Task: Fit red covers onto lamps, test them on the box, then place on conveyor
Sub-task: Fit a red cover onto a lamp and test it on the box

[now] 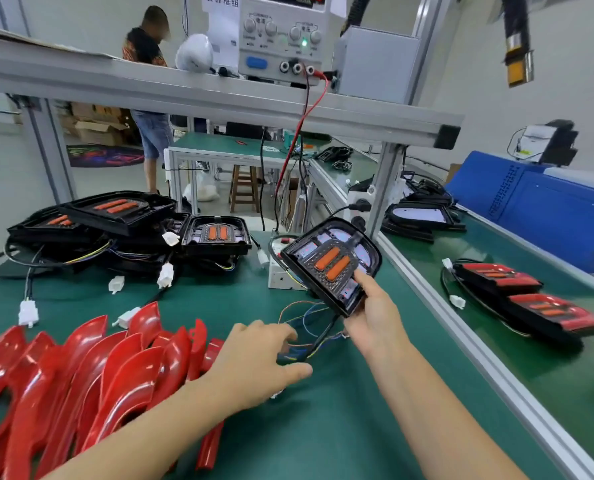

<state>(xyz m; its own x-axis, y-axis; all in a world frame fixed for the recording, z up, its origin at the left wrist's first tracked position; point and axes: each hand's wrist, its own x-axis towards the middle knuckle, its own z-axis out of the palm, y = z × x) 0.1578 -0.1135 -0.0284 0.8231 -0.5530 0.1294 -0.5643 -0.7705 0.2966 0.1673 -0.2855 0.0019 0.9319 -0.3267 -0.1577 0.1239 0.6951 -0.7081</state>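
My right hand [375, 317] grips a black lamp [330, 265] by its lower edge and holds it tilted above the green table; two orange strips show on its face and no red cover is on it. The lamp's cable [318, 337] hangs down to my left hand [261, 358], whose curled fingers close around the thin coloured wires. A row of glossy red covers [91, 368] lies at the front left. The white test box [281, 275] sits behind the held lamp. Two lamps with red covers [531, 299] lie on the conveyor [496, 368] to the right.
A pile of uncovered black lamps [122, 223] with cables and white plugs fills the back left. A power supply [281, 39] stands on the overhead shelf, with red and black leads running down. A blue machine [548, 209] sits beyond the conveyor. A person stands in the background.
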